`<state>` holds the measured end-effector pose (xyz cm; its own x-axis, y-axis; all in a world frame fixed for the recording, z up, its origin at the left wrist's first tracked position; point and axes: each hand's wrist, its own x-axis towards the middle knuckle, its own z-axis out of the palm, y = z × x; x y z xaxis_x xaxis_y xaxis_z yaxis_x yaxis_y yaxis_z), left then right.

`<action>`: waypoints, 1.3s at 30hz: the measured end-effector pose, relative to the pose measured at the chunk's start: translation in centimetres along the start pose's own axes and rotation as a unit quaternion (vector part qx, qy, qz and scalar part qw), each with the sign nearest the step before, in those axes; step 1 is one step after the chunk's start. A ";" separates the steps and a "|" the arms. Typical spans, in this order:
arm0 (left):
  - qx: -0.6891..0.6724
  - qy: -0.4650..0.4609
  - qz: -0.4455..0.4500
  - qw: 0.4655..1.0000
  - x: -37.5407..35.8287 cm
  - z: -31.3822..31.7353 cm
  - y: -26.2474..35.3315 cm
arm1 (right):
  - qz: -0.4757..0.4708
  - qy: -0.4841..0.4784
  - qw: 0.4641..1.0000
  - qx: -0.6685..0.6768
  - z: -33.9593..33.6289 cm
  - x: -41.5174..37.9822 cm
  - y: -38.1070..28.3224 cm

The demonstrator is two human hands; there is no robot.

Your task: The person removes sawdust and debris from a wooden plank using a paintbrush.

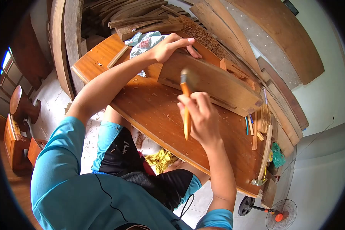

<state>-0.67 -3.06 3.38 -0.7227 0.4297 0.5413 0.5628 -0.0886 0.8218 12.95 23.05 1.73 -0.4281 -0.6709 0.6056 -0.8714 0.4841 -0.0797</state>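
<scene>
My right hand is closed round a brush with an orange-yellow handle. Its bristles are blurred, close in front of the face of a thick wooden block. The block stands on its long edge on the wooden table and has narrow slots along its lower side. At the block's left end my left hand rests on the top edge, fingers apart, with some fingers hidden behind it. A crumpled patterned cloth lies beside that hand.
Wood shavings and stacked boards lie beyond the table. A small wooden strip is at the table's left. On the right are pencils, wood pieces, a hammer and a green bag. A fan stands lower right.
</scene>
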 end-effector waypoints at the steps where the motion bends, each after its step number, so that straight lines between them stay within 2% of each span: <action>1: 0.002 -0.004 0.004 1.000 0.0 0.0 0.0 | -0.013 -0.022 0.999 0.022 0.1 0.0 -0.3; 5: -0.010 -0.015 0.004 1.000 0.0 0.0 0.0 | -0.019 0.038 0.997 0.067 -0.3 0.5 0.5; 9: 0.006 -0.009 0.005 1.000 0.0 0.0 0.0 | 0.079 0.178 0.980 0.047 -1.7 -0.3 2.9; 13: 0.001 0.002 -0.005 1.000 -0.1 0.1 0.2 | 0.136 0.239 0.960 -0.057 -4.3 -0.8 3.7; 15: 0.009 -0.002 -0.002 1.000 -0.1 0.1 0.3 | 0.112 0.257 0.948 -0.152 -4.8 -0.9 4.3; 18: -0.002 -0.004 -0.002 1.000 -0.1 0.1 0.2 | 0.104 0.233 0.945 -0.203 -4.6 -0.6 3.8; 23: 0.007 -0.008 0.010 1.000 0.0 0.0 0.3 | 0.062 0.094 0.984 -0.138 -1.2 0.0 1.8; 27: 0.017 -0.007 0.010 1.000 -0.1 -0.1 0.4 | 0.022 0.034 0.999 -0.024 0.0 0.2 0.1; 31: -0.011 -0.009 0.002 1.000 -0.1 0.0 0.1 | 0.000 0.021 0.996 0.087 0.5 0.2 -0.6; 35: -0.006 -0.014 0.004 1.000 0.0 -0.1 0.1 | -0.031 0.042 0.995 0.087 0.1 0.6 0.7; 39: 0.012 -0.015 0.008 1.000 -0.1 -0.1 0.2 | 0.059 0.134 0.988 0.046 -1.3 0.3 1.8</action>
<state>-0.54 -3.19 3.54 -0.7023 0.4544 0.5480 0.5834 -0.0737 0.8088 11.61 24.48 2.78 -0.4596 -0.4333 0.7752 -0.8424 0.4890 -0.2262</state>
